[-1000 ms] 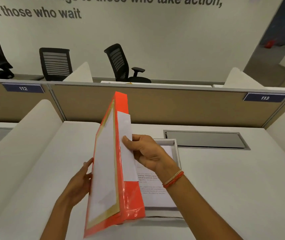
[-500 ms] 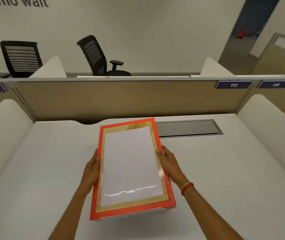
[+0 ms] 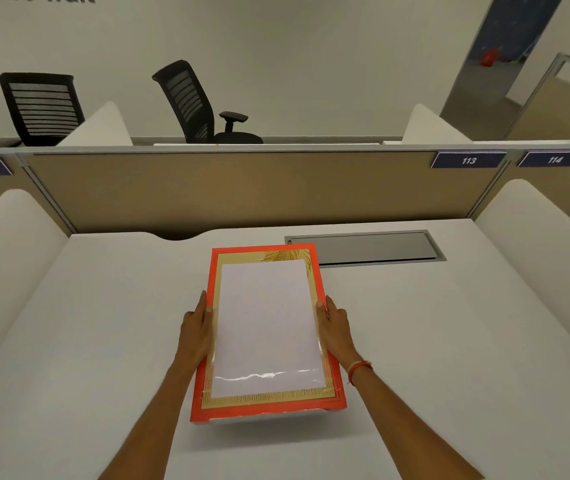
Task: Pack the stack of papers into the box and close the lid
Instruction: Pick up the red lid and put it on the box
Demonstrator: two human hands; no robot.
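Observation:
An orange lid (image 3: 267,327) with a gold border and a white centre panel lies flat over the box on the white desk. A strip of the grey box (image 3: 266,418) shows under the lid's near edge. My left hand (image 3: 196,332) presses the lid's left side, fingers flat along the edge. Against the lid's right side rests my right hand (image 3: 335,325), with a red thread band on the wrist. The papers are hidden under the lid.
A grey cable hatch (image 3: 363,248) is set into the desk just behind and right of the box. White curved dividers (image 3: 10,251) flank the desk, and a beige partition (image 3: 242,188) closes the back. Two black office chairs stand beyond it.
A second ago the lid stood upright in both hands with the papers visible in the open box. It has come down flat over the box, and both hands now hold its sides.

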